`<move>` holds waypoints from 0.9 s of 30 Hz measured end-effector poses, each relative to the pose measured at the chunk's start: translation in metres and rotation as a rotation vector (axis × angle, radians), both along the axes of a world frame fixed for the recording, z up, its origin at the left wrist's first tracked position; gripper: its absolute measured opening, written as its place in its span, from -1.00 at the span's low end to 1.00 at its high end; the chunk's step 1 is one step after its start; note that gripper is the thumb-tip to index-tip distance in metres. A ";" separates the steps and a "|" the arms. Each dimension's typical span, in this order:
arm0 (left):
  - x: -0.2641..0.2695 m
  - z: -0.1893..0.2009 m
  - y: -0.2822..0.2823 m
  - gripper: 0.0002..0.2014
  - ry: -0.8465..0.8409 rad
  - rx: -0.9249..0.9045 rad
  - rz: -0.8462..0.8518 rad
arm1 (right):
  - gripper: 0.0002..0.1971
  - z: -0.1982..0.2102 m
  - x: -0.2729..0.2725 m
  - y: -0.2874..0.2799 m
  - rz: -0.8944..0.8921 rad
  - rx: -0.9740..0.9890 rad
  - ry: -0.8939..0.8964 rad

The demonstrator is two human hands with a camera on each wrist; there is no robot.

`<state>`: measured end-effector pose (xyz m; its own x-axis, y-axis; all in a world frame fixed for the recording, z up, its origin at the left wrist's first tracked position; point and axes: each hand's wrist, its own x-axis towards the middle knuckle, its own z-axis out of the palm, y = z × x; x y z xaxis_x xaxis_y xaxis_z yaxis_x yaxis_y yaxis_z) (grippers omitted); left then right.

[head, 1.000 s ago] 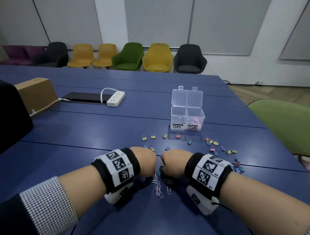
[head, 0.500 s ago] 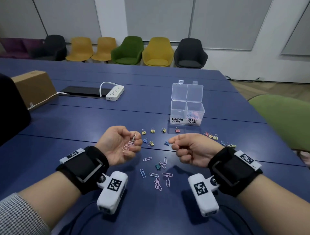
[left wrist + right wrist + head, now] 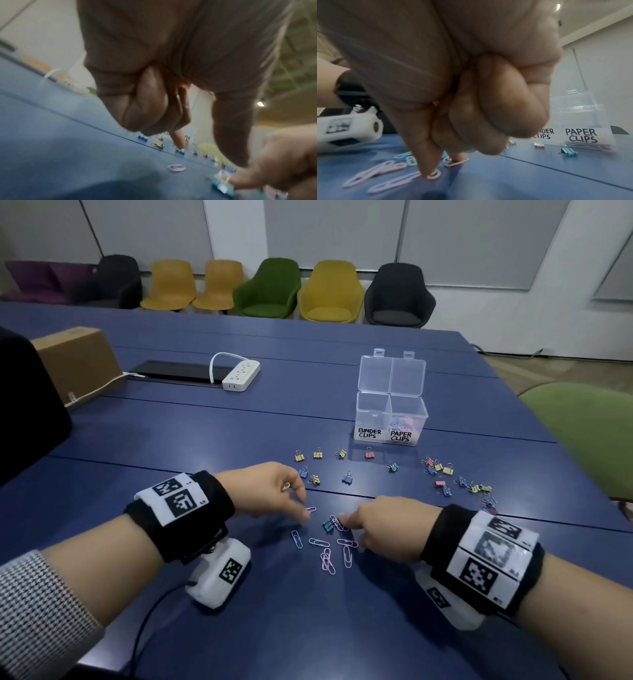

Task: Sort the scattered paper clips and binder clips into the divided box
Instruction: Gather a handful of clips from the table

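Observation:
Several pastel paper clips (image 3: pixel 327 561) lie on the blue table (image 3: pixel 171 440) between my hands. My left hand (image 3: pixel 302 504) is palm down, its fingers curled around paper clips, one of which (image 3: pixel 286 486) peeks out. Its fingertips hover over a loose clip (image 3: pixel 310 509). My right hand (image 3: pixel 344 522) has its thumb and forefinger tips pinching at pink clips (image 3: pixel 435 175) beside a teal binder clip (image 3: pixel 327 525); its other fingers are curled. Small coloured binder clips (image 3: pixel 347 477) are scattered in front of the clear divided box (image 3: pixel 390 405), which stands open with paper clips in its right compartment.
A white power strip (image 3: pixel 240 376) and a cardboard box (image 3: pixel 77 361) sit at the far left. A dark object (image 3: pixel 27 412) stands at the left edge. A green chair (image 3: pixel 589 440) is at the table's right side. More binder clips (image 3: pixel 442 470) lie to the right.
Half a second ago my left palm faced up with clips in it and my right hand pinched beside it. Both hands have turned palm down and dropped onto the clip pile.

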<state>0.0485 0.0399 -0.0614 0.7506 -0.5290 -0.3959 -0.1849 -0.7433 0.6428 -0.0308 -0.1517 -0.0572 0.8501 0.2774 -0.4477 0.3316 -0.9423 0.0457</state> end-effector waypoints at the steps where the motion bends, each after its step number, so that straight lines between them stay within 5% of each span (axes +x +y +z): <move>1: 0.000 0.000 0.000 -0.65 -0.066 0.086 -0.096 | -0.50 0.000 -0.005 -0.001 0.005 0.002 0.000; 4: 0.001 -0.002 -0.003 -0.47 -0.154 0.211 -0.220 | -0.48 0.000 -0.017 -0.002 0.020 0.025 -0.005; 11: 0.001 0.003 -0.022 -0.59 -0.312 0.283 -0.316 | -0.37 0.005 -0.011 -0.007 0.039 0.189 -0.011; 21: -0.001 0.001 -0.026 -0.75 -0.361 0.307 -0.338 | -0.61 -0.005 -0.008 0.013 0.148 0.068 -0.172; 27: -0.001 0.006 -0.019 -0.66 -0.425 0.311 -0.293 | -0.73 -0.007 -0.007 0.014 0.136 0.089 -0.184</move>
<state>0.0473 0.0211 -0.0554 0.7175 -0.6453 -0.2624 -0.6035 -0.7639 0.2284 -0.0379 -0.1381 -0.0638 0.8670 0.4266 -0.2575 0.4497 -0.8925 0.0356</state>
